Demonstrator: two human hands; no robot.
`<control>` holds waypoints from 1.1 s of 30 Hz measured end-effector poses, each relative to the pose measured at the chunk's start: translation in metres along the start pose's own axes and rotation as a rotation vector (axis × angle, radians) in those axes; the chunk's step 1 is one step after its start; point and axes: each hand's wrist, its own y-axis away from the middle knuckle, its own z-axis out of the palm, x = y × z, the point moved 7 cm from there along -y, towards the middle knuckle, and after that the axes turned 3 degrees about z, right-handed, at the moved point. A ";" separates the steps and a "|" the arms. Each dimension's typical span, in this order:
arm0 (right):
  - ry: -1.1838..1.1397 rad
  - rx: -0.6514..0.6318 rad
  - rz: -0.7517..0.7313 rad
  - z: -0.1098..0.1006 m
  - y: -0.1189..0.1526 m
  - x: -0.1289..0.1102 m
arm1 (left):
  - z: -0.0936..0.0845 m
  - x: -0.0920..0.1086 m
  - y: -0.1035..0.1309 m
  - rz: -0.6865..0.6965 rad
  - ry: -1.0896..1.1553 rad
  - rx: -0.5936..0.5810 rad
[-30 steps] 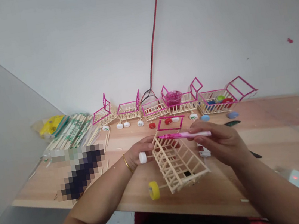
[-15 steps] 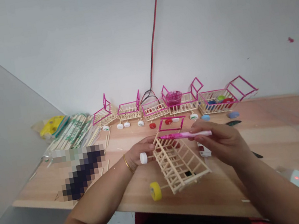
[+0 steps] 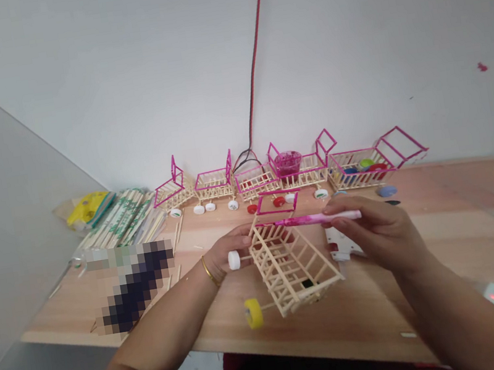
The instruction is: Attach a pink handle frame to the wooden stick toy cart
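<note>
Right hand point(image 3: 384, 238) pinches a pink-and-white brush point(image 3: 309, 219) between thumb and fingers, its magenta-stained tip close to the upper end of a stick cart point(image 3: 276, 266) tilted above the wooden table point(image 3: 230, 328), near the front edge. Left hand point(image 3: 231, 245) grips the cart at that same end, fingers partly hidden behind the sticks; whether the frame touches the tabletop cannot be told. A white wheel point(image 3: 234, 260) and a yellow wheel point(image 3: 253, 313) jut out to the left, while the magenta handle point(image 3: 279, 192) stands at the far end. Behind, a cup of magenta paint point(image 3: 289, 166) sits among similar carts along the wall. With the tip so near bare wood and the gripping fingers, a slip of the wrist could smear color on either. Support seems to come mainly from one end, so a loosened hold might let the frame swing into the brush, and too hard a squeeze could crack a slender joint
</note>
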 end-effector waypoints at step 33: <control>0.147 0.018 -0.012 -0.009 -0.001 0.002 | 0.005 0.004 -0.002 0.022 -0.017 -0.038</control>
